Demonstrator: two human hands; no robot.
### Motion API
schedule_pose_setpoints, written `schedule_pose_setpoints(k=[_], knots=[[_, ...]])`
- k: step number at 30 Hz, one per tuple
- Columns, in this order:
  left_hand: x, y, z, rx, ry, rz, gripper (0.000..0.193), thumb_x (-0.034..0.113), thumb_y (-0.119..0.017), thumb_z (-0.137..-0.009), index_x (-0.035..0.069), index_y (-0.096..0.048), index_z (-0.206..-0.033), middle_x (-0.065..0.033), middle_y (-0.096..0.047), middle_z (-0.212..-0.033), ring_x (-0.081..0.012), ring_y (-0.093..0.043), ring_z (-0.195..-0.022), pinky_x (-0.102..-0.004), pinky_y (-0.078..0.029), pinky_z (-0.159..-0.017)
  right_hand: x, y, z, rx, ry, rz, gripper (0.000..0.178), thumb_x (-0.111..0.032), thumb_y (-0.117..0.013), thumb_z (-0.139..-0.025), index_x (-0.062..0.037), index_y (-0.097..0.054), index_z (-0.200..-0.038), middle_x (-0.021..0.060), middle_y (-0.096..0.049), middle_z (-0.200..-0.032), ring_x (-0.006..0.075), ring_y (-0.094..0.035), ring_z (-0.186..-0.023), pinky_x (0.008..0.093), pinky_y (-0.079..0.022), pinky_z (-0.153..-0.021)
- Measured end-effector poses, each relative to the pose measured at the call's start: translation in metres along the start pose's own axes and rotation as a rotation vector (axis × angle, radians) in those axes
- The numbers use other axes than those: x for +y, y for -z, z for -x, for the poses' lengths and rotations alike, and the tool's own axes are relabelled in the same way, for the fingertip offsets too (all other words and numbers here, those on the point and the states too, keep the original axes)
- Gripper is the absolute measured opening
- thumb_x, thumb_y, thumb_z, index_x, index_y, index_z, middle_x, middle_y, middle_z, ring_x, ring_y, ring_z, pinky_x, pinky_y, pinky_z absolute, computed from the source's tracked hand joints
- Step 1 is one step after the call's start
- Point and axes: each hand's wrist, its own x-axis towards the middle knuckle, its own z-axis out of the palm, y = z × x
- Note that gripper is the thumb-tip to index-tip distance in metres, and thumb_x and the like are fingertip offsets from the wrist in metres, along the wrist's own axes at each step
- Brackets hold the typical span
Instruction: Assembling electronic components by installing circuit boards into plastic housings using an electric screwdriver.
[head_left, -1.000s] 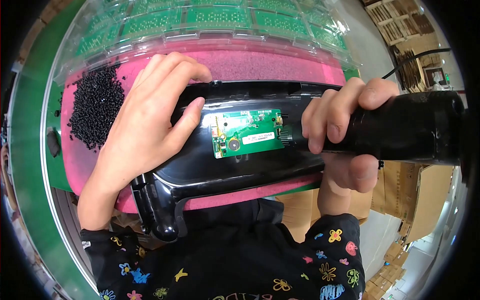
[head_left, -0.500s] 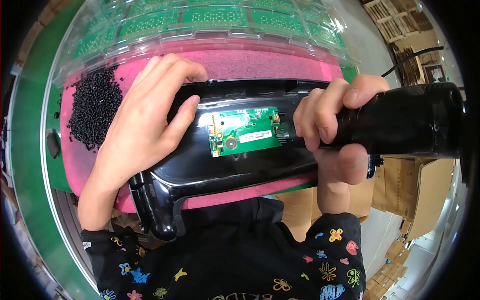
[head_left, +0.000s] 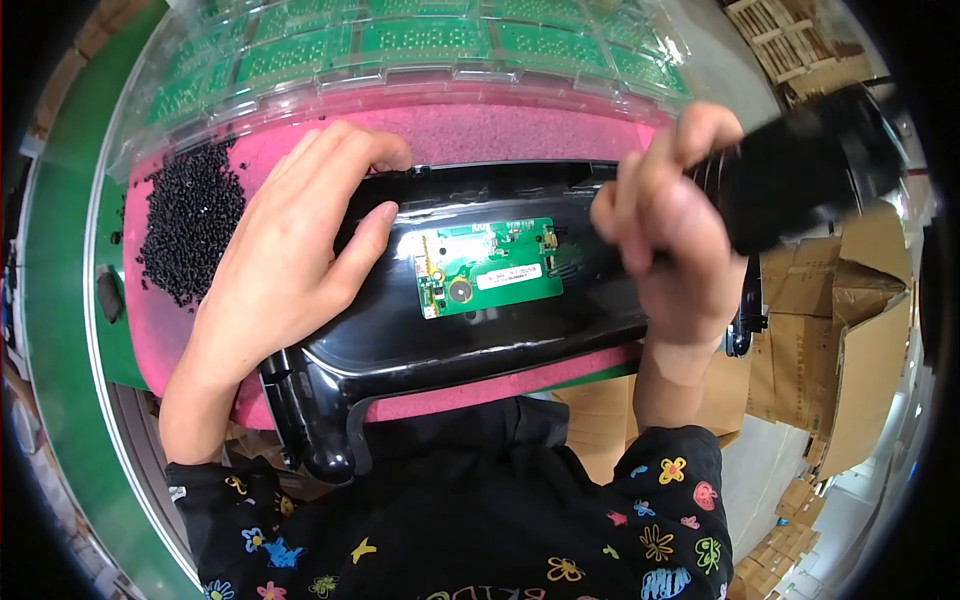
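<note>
A black plastic housing (head_left: 400, 352) lies across the pink mat in front of me, with a green circuit board (head_left: 515, 296) set on its middle. My left hand (head_left: 290, 235) holds the housing at its left end, fingers curled at the far edge and thumb stretched over the surface. In my right hand (head_left: 675, 205) is a black electric screwdriver (head_left: 815, 165), tilted and raised at the right of the board. Its tip is hidden or blurred, and the hand is smeared by motion.
Small black screws (head_left: 190, 220) lie in a heap on the left of the pink mat (head_left: 500, 130). Behind stands a clear plastic tray (head_left: 400, 75) with several green boards. Cardboard boxes (head_left: 850, 350) are on the right, and a small dark piece (head_left: 108, 295) lies at the left.
My right hand has lifted the screwdriver away from the right edge of the board, tilting it. My left hand stays almost in place.
</note>
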Motion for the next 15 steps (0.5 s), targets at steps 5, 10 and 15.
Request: schedule_pose_setpoints(k=[5, 10, 15], knots=[[0.007, 0.001, -0.002, -0.015, 0.000, -0.008, 0.028, -0.001, -0.060, -0.082, -0.001, -0.053, -0.110, -0.0146, -0.056, -0.102, -0.0315, -0.058, -0.096, -0.0354, -0.045, -0.089, 0.003, 0.039, -0.019, 0.389, -0.115, -0.525, 0.022, -0.011, -0.064, -0.089, -0.0023, -0.053, -0.105, 0.0065, -0.054, -0.099, 0.0197, -0.056, -0.097, 0.0507, -0.046, -0.101], [0.004, -0.004, 0.000, -0.014, 0.060, 0.015, 0.029, 0.001, -0.060, -0.083, 0.000, -0.053, -0.111, -0.0145, -0.057, -0.102, -0.0301, -0.058, -0.097, -0.0353, -0.044, -0.090, 0.005, 0.016, -0.012, 0.590, 0.243, -0.255, 0.036, 0.003, -0.057, -0.088, 0.0044, -0.043, -0.121, 0.0113, -0.051, -0.102, 0.0204, -0.056, -0.102, 0.0468, -0.055, -0.084], [0.003, -0.015, -0.020, -0.005, -0.003, 0.122, 0.027, 0.004, -0.060, -0.084, 0.000, -0.054, -0.110, -0.0164, -0.060, -0.100, -0.0319, -0.060, -0.096, -0.0356, -0.047, -0.085, -0.025, -0.038, 0.020, -0.045, 0.472, 0.232, 0.039, -0.001, -0.061, -0.076, -0.0018, -0.053, -0.115, 0.0113, -0.059, -0.087, 0.0248, -0.063, -0.083, 0.0268, -0.050, -0.059]])
